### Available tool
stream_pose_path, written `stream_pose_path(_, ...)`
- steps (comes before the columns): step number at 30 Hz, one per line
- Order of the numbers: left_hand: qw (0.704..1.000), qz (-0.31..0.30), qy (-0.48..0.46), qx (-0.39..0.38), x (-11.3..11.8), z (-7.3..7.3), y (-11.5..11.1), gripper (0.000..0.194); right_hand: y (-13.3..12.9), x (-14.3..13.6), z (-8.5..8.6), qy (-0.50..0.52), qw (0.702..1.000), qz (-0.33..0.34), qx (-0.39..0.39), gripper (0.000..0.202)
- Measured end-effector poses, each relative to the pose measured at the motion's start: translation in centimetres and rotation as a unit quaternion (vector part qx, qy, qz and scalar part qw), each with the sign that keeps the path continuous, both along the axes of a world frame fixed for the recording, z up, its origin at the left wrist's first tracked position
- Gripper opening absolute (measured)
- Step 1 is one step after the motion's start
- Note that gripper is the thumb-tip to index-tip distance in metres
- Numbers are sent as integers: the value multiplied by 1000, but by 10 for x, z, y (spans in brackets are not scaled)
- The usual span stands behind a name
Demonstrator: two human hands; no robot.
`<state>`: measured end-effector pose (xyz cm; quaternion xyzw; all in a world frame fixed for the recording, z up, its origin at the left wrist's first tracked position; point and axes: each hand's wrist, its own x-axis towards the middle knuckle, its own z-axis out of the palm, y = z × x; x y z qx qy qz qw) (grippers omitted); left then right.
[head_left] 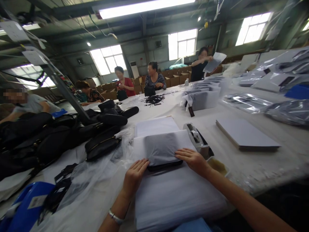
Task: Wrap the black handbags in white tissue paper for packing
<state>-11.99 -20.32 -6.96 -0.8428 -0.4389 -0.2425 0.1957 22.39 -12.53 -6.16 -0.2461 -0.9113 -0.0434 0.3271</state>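
In front of me a black pouch (166,166) lies on a stack of white tissue paper (176,196). A thin sheet of tissue paper (164,146) covers most of it, and the dark shape shows through. My left hand (135,174) rests at its near left corner with the fingers stretched out. On the right side, my right hand (193,159) lies flat on the paper, fingers extended. Both hands touch the paper-covered pouch without gripping it.
A tape dispenser (196,138) and a small dish (218,166) stand right of my work. A stack of boards (246,133) lies farther right. Black bags (60,135) pile up at left, near a blue object (30,206). Several people sit or stand across the table.
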Motion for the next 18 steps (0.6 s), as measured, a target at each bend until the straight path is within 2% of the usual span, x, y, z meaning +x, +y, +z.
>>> stream_pose_path(2, 1000, -7, -7, -7, -1, 4, -3, 38, 0, 3, -2, 1, 1000, 5, -2, 45)
stream_pose_path(5, 999, 8, -37, -31, 8, 24, -4, 32, 0, 4, -3, -1, 1000, 3, 0, 48)
stream_pose_path(9, 995, 26, -87, -43, 46, 61, 10, 33, 2, 2, -3, -1, 1000, 4, 4, 47)
stream_pose_path(11, 994, 22, -85, -71, 65, 68, 23, 36, 4, 3, -3, -10, 1000, 2, 0, 46)
stream_pose_path(13, 992, 8, -60, -115, 79, 63, 35, 39, 2, 5, -2, -22, 1000, -1, -3, 47)
stream_pose_path(15, 989, 1, -33, -146, 84, 49, 40, 44, -6, 10, 1, -26, 1000, -10, -7, 48)
stream_pose_path(18, 987, 0, -22, -158, 80, 26, 35, 49, -30, 18, 9, -5, 999, -31, -37, 39)
